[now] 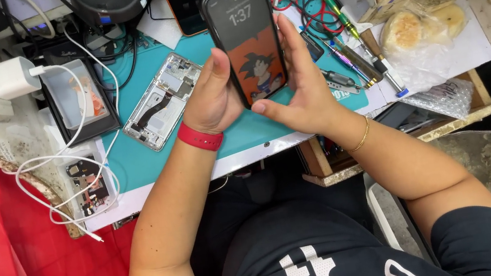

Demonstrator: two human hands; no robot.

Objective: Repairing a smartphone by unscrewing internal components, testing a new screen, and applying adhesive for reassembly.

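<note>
We hold the lit smartphone [246, 36] upright over the teal mat [150, 159], left hand [209, 97] cupping its left edge, right hand [301, 93] gripping the right edge with thumb under, and judge a loose 2-hand pinch could drop it onto the opened phone frame [161, 102].

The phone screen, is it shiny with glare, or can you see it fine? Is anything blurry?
Head view: the phone, held between left hand and right hand, is lit and sharp, with only faint reflection near its top edge. Head view: light is bright and even over the teal mat. Head view: straight edges bend near the corners.
</note>
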